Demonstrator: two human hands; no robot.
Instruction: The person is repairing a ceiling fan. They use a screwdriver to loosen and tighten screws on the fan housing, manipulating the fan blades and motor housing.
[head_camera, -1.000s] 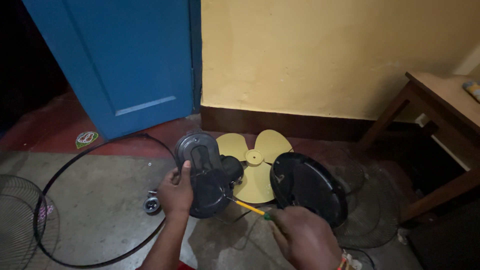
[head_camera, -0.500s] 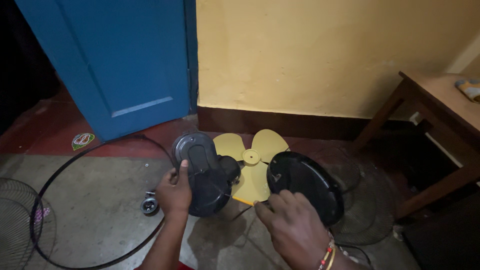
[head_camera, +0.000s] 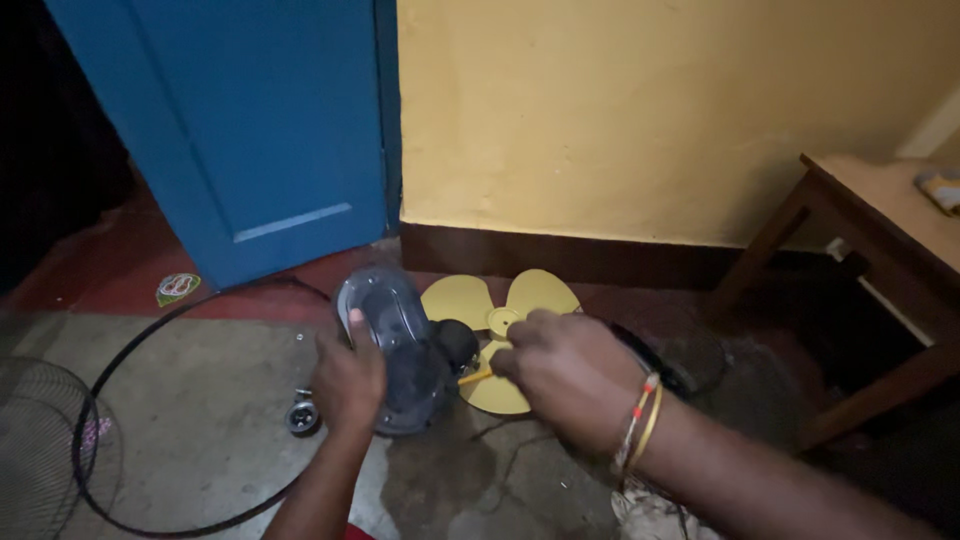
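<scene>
My left hand (head_camera: 348, 380) grips the dark grey fan motor housing (head_camera: 395, 345) from its left side and holds it just above the floor. My right hand (head_camera: 560, 370) is closed on a yellow-handled screwdriver (head_camera: 474, 377) whose tip points into the housing. A yellow fan blade (head_camera: 500, 300) with three lobes lies on the floor behind both hands. My right arm now hides most of the black round fan base.
A black ring (head_camera: 130, 420) and a wire fan guard (head_camera: 40, 460) lie on the floor at the left, with a small round metal part (head_camera: 302, 417) beside them. A blue door (head_camera: 250, 130) and a yellow wall (head_camera: 650, 120) stand behind. A wooden table (head_camera: 880, 250) is at right.
My right hand has moved up and left, bringing the screwdriver to the motor housing and covering the black base. The left hand has kept its hold.
</scene>
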